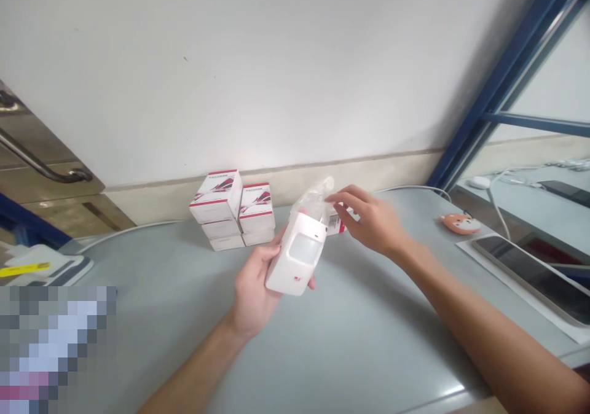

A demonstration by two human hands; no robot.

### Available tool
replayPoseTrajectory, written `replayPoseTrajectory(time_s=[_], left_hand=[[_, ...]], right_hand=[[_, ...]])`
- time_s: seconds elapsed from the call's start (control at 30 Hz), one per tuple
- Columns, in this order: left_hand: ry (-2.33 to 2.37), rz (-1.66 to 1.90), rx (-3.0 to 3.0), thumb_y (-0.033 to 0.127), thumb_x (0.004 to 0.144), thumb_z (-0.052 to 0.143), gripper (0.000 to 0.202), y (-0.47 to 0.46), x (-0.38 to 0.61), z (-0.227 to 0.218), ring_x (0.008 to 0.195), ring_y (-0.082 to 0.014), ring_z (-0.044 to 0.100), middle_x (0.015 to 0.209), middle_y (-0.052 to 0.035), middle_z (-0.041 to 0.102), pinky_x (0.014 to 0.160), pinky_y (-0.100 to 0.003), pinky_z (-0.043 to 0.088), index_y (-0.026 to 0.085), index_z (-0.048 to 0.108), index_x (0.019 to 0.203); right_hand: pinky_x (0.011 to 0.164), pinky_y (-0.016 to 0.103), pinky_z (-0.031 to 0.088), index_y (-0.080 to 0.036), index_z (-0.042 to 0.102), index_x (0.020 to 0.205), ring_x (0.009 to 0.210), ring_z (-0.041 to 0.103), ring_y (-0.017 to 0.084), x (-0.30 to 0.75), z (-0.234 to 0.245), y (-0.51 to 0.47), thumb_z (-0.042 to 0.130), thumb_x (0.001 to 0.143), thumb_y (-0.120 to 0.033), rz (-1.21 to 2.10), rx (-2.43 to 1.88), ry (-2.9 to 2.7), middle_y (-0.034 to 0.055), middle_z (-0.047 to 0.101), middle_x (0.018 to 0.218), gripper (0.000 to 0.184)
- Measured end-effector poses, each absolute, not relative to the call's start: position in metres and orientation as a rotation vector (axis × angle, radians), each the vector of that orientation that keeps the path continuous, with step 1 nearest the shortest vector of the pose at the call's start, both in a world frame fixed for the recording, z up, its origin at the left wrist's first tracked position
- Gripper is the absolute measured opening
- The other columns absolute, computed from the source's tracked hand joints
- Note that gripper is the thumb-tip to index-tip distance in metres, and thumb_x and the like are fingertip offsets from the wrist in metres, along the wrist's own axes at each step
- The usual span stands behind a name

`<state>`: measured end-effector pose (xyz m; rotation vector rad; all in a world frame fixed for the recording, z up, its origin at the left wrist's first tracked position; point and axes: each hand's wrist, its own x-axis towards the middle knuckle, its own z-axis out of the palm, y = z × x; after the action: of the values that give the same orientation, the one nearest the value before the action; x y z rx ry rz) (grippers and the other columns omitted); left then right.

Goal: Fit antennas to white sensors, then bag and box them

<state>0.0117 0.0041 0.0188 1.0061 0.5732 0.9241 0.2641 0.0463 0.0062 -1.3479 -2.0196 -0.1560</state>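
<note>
My left hand (252, 294) grips a white rectangular motion sensor (299, 257) with a pale square lens on its face and a small red mark near its lower end. A clear plastic bag (313, 204) rises from the sensor's top end. My right hand (374, 223) pinches that bag with curled fingers, and its thumb is hidden. Partly hidden between the bag and my right hand is a white box with red marking (338, 225). Just behind the sensor, several white boxes with red stripes (216, 197) stand stacked in two columns.
Everything stands on a grey table (350, 340) against a white wall. Right of my hand lie an orange fox-faced object (460, 223) and a dark tablet (530, 276). A white cable (410, 187) runs along the back. A pixelated patch covers the lower left corner.
</note>
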Motion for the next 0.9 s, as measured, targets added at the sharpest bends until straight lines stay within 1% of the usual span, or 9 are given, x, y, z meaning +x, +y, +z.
replayPoseTrajectory(time_s=[0.13, 0.17, 0.23, 0.33, 0.53, 0.6, 0.73, 0.83, 0.9], left_hand=[[0.604, 0.950, 0.984, 0.039, 0.094, 0.046, 0.067, 0.004, 0.013, 0.018, 0.070, -0.0238, 0.065, 0.096, -0.0100, 0.074, 0.074, -0.037, 0.047, 0.012, 0.048, 0.155], [0.610, 0.958, 0.982, 0.039, 0.094, 0.046, 0.067, 0.003, 0.014, 0.017, 0.070, -0.0238, 0.065, 0.096, -0.0100, 0.075, 0.074, -0.037, 0.048, 0.012, 0.048, 0.155], [0.616, 0.967, 0.983, 0.039, 0.094, 0.045, 0.067, 0.003, 0.014, 0.017, 0.070, -0.0242, 0.066, 0.096, -0.0099, 0.075, 0.075, -0.037, 0.048, 0.011, 0.048, 0.155], [0.605, 0.963, 0.998, 0.040, 0.095, 0.046, 0.068, 0.003, 0.014, 0.015, 0.070, -0.0241, 0.067, 0.099, -0.0098, 0.075, 0.075, -0.037, 0.048, 0.012, 0.047, 0.156], [0.579, 0.953, 1.046, 0.042, 0.096, 0.048, 0.070, 0.004, 0.011, 0.010, 0.074, -0.0227, 0.067, 0.116, -0.0109, 0.075, 0.075, -0.035, 0.047, 0.019, 0.043, 0.161], [0.589, 0.945, 1.060, 0.042, 0.096, 0.049, 0.070, 0.005, 0.010, 0.007, 0.075, -0.0225, 0.067, 0.119, -0.0104, 0.075, 0.075, -0.035, 0.047, 0.022, 0.042, 0.163], [0.677, 1.009, 1.118, 0.043, 0.097, 0.049, 0.069, 0.005, 0.011, 0.000, 0.076, -0.0214, 0.068, 0.125, -0.0089, 0.074, 0.074, -0.035, 0.049, 0.027, 0.042, 0.164], [0.709, 1.102, 1.118, 0.042, 0.097, 0.050, 0.065, 0.006, 0.012, 0.000, 0.078, -0.0199, 0.069, 0.136, -0.0072, 0.070, 0.075, -0.034, 0.052, 0.030, 0.046, 0.162], [0.688, 1.135, 1.077, 0.041, 0.096, 0.050, 0.064, 0.008, 0.012, 0.002, 0.080, -0.0199, 0.070, 0.136, -0.0070, 0.070, 0.075, -0.034, 0.053, 0.029, 0.048, 0.159]], right_hand=[[0.065, 0.034, 0.055, -0.037, 0.055, 0.150, 0.079, 0.069, 0.018, 0.260, 0.010, 0.042, 0.050, 0.105, -0.027, -0.020, -1.314, -1.933, 0.0068, 0.069, 0.133, 0.046], [0.069, 0.035, 0.058, -0.036, 0.056, 0.149, 0.083, 0.070, 0.019, 0.257, 0.012, 0.041, 0.052, 0.105, -0.029, 0.059, -1.276, -1.908, 0.0068, 0.069, 0.132, 0.045], [0.077, 0.035, 0.061, -0.033, 0.065, 0.137, 0.089, 0.072, 0.019, 0.251, 0.016, 0.037, 0.056, 0.104, -0.032, 0.239, -1.187, -1.870, 0.0062, 0.071, 0.125, 0.034], [0.078, 0.032, 0.062, -0.028, 0.072, 0.117, 0.094, 0.073, 0.019, 0.240, 0.018, 0.035, 0.062, 0.102, -0.036, 0.437, -1.089, -1.824, 0.0055, 0.073, 0.114, 0.020], [0.084, 0.035, 0.064, -0.026, 0.074, 0.114, 0.094, 0.075, 0.019, 0.231, 0.013, 0.035, 0.069, 0.098, -0.040, 0.707, -1.056, -1.665, 0.0053, 0.077, 0.118, 0.021], [0.084, 0.036, 0.064, -0.026, 0.075, 0.108, 0.095, 0.075, 0.020, 0.231, 0.013, 0.034, 0.069, 0.098, -0.040, 0.694, -1.079, -1.643, 0.0044, 0.078, 0.114, 0.018], [0.078, 0.034, 0.061, -0.026, 0.073, 0.096, 0.093, 0.073, 0.020, 0.230, 0.012, 0.033, 0.066, 0.099, -0.035, 0.503, -1.099, -1.671, 0.0037, 0.076, 0.102, 0.012], [0.073, 0.034, 0.057, -0.025, 0.071, 0.094, 0.086, 0.071, 0.020, 0.225, 0.008, 0.032, 0.062, 0.100, -0.032, 0.261, -1.147, -1.740, 0.0053, 0.074, 0.097, 0.012], [0.071, 0.035, 0.055, -0.025, 0.070, 0.096, 0.086, 0.070, 0.021, 0.220, 0.002, 0.031, 0.059, 0.101, -0.029, 0.106, -1.170, -1.786, 0.0066, 0.074, 0.096, 0.013]])
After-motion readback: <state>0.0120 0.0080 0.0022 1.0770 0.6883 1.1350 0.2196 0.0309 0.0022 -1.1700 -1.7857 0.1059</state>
